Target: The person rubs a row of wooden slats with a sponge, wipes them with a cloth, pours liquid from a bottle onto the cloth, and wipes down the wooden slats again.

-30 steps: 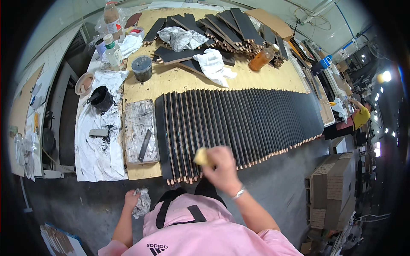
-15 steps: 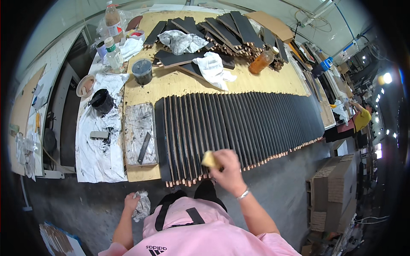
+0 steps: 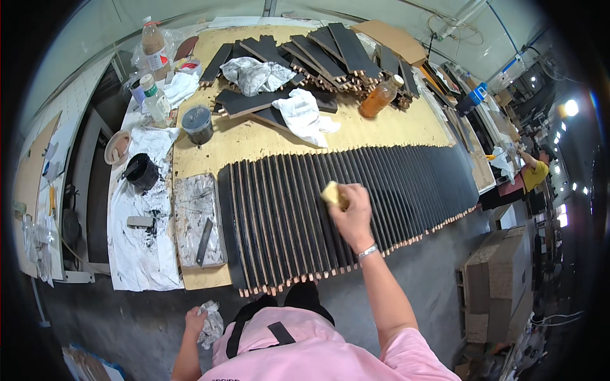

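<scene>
A long row of black wooden slats (image 3: 286,209) with bare wood ends lies side by side along the table's near edge. My right hand (image 3: 353,213) is over the middle of the row, its fingers closed round a yellow sponge (image 3: 331,194) at the slats' upper faces. Whether the sponge presses on them is hard to tell. Down beside my body, off the table, my left hand (image 3: 196,319) grips a crumpled, stained white rag (image 3: 211,325).
Left of the slats lie a smeared plastic-wrapped block (image 3: 190,219) with a flat dark strip (image 3: 204,242), and a white cloth (image 3: 136,254) bearing a black cup (image 3: 141,171). Behind stand a grey tub (image 3: 197,124), an amber bottle (image 3: 380,96) and piled black boards (image 3: 318,57). Another person (image 3: 534,174) works far right.
My right hand has moved the sponge away from me, from the slats' near ends toward the middle of the row. The left hand still holds the rag low. The view has shifted slightly.
</scene>
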The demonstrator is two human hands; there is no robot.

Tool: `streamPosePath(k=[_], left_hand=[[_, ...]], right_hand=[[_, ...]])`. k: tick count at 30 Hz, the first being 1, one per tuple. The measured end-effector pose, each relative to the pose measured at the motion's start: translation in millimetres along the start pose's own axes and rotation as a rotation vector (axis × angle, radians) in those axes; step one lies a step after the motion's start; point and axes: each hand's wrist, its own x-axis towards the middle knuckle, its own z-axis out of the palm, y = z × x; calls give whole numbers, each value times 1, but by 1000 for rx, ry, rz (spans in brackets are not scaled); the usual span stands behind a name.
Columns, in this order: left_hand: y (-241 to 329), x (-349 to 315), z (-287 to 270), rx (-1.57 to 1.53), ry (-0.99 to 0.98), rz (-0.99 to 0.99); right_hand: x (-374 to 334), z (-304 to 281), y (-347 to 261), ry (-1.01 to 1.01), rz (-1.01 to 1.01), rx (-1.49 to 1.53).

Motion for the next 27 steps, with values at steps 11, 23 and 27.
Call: streamPosePath(k=[11,23,27], left_hand=[[17,-15,6,-129,29,-104],[25,-19,10,-117,20,-127],[29,-14,6,-48,9,-110]], right_hand=[[91,29,37,53,74,-127],[131,54,32,47,-95,-77],[129,65,28,-83,-103,-109]])
